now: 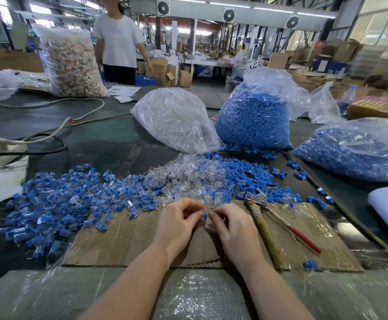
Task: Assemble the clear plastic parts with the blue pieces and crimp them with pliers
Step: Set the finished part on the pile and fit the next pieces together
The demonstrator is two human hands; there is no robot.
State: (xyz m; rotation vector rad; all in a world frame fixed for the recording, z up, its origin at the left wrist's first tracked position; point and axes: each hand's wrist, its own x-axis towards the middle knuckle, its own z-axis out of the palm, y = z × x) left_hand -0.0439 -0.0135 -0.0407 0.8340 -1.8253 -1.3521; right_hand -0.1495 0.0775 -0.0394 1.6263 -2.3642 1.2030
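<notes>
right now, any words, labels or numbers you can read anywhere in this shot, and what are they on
None can be read.
White papers on the far table: printing shows, too small and blurred to read.
Bottle at the right: label too blurred to read.
Cardboard boxes in the background: no legible marking.
Pliers and bag of blue pieces: no text visible.

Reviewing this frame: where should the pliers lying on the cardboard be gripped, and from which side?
Grip the pliers by the two long handles, coming from above on the near right. The handles splay toward the person on bare cardboard, while the metal head lies against the parts pile.
</notes>
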